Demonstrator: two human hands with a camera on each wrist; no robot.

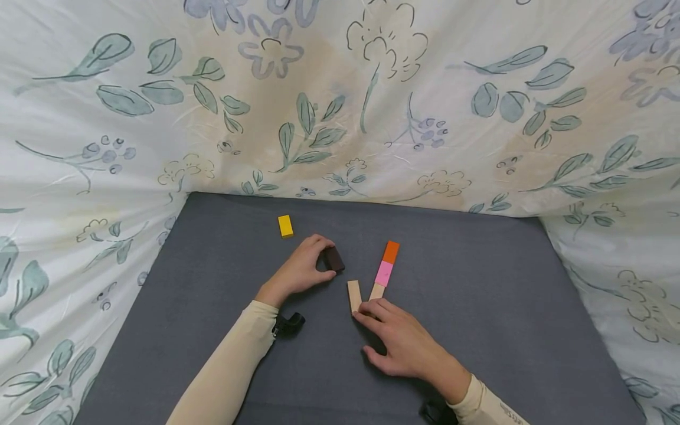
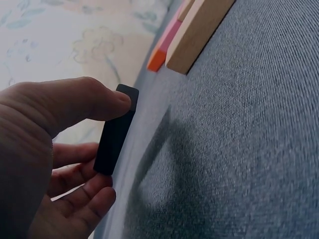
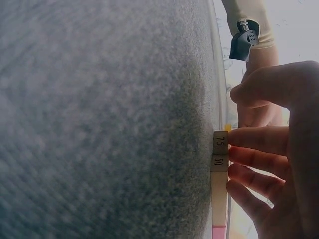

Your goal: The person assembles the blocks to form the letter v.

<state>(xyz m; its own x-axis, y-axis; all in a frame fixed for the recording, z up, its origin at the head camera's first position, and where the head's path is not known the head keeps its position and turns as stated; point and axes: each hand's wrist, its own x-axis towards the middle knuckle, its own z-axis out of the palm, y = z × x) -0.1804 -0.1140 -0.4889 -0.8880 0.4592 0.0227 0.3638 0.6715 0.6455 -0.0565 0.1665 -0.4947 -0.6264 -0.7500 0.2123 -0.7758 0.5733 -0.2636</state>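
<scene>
My left hand (image 1: 301,267) pinches a dark block (image 1: 334,260) between thumb and fingertips. In the left wrist view that dark block (image 2: 115,137) tilts close over the grey cloth, its shadow beside it. Lower right, my right hand (image 1: 406,342) rests its extended fingertips on the near ends of two plain wooden blocks, its thumb held apart. One is the left wooden block (image 1: 354,294); the other wooden block (image 1: 376,291) lines up with a pink block (image 1: 383,274) and an orange block (image 1: 391,252). End faces marked 75 (image 3: 220,142) and 50 (image 3: 219,162) show in the right wrist view.
A yellow block (image 1: 285,226) lies alone beyond my left hand. Grey cloth (image 1: 478,295) covers the table, and a floral curtain (image 1: 329,77) rises behind it and at both sides. Black wrist cameras, such as the left one (image 1: 290,324), sit at both sleeves.
</scene>
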